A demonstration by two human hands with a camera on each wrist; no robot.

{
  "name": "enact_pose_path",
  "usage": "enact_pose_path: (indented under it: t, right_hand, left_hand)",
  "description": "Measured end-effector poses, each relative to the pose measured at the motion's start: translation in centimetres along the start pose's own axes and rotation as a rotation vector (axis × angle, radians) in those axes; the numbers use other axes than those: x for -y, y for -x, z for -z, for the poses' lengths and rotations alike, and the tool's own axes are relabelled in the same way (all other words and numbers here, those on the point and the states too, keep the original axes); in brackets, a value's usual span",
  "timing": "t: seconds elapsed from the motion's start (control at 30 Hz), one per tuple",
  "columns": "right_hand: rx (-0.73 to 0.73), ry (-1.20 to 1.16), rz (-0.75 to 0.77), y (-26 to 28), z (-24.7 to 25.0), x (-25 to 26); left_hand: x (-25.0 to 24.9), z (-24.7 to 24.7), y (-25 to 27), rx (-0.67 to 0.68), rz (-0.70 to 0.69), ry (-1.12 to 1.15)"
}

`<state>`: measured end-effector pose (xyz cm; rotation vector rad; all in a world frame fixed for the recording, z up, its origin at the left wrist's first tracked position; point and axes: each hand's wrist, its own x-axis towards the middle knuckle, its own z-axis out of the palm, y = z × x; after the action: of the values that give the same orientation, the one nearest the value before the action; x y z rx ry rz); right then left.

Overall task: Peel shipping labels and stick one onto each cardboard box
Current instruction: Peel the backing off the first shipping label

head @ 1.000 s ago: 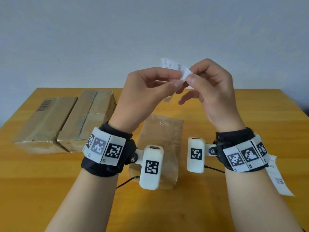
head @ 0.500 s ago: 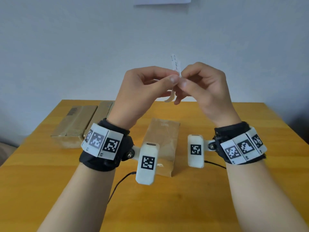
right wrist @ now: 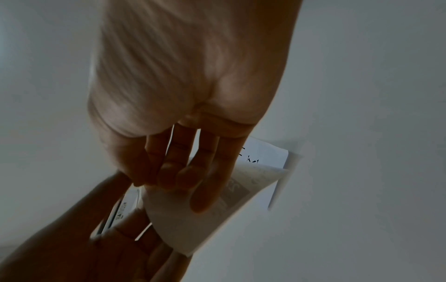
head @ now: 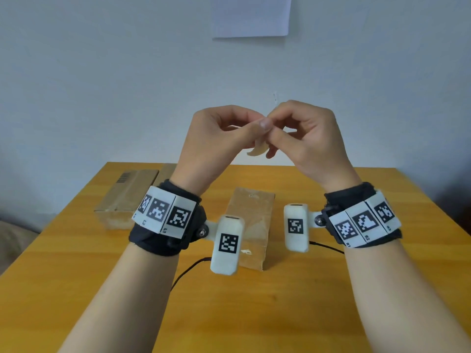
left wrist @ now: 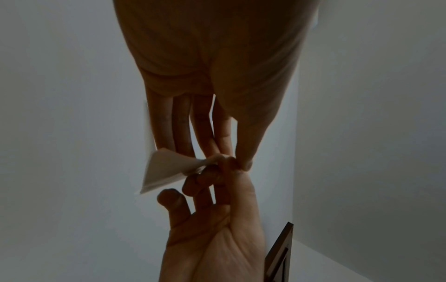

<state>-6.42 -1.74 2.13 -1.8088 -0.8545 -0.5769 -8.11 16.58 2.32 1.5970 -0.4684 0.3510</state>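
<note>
Both hands are raised in front of the wall, fingertips meeting. My left hand (head: 257,123) and my right hand (head: 276,124) pinch a white shipping label (head: 275,97) with its curling backing (head: 258,149) hanging below. In the right wrist view the printed label (right wrist: 255,183) folds over beside my right fingers (right wrist: 200,171). In the left wrist view the paper (left wrist: 166,169) sticks out left of the pinch. A cardboard box (head: 251,222) stands on the table under the hands. Two more boxes (head: 127,197) lie at the back left.
The wooden table (head: 254,314) spreads below, with black cables (head: 188,271) running from the wrist cameras. A white sheet (head: 251,15) hangs on the wall above. A dark frame (left wrist: 280,253) shows low in the left wrist view.
The hands rose and the view tilted up. The label turned edge-on, and its backing now curls down below the pinch. The spare label strip at the table's right is out of view.
</note>
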Motion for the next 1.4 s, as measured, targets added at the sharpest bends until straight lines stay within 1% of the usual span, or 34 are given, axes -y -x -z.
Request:
enact_pose_path:
  t: [0.17, 0.43, 0.57, 0.8, 1.0, 1.27, 1.4]
  right_hand:
    - [-0.004, 0.034, 0.005, 0.0, 0.2, 0.5]
    - [-0.022, 0.003, 0.018, 0.1, 0.4, 1.4]
    - [-0.041, -0.003, 0.007, 0.0, 0.3, 1.5]
    - [-0.078, -0.044, -0.076, 0.1, 0.1, 1.3]
    - [-0.055, -0.117, -0.156, 0.2, 0.1, 0.6]
    - [-0.078, -0.232, -0.261, 0.2, 0.2, 0.3]
    - [-0.071, -0.227, -0.308, 0.4, 0.3, 0.2]
  left_hand:
    - [-0.3, 0.2, 0.1, 0.010, 0.007, 0.058]
    - [-0.6, 0.0, 0.5, 0.014, -0.008, 0.092]
    - [-0.7, 0.0, 0.4, 0.025, 0.011, 0.096]
    - [-0.1, 0.1, 0.2, 0.007, 0.078, 0.091]
    - [0.3, 0.2, 0.2, -0.008, 0.136, 0.108]
    - [0.6, 0.0, 0.2, -0.016, 0.162, 0.140]
    - [0.8, 0.0, 0.1, -0.022, 0.157, 0.153]
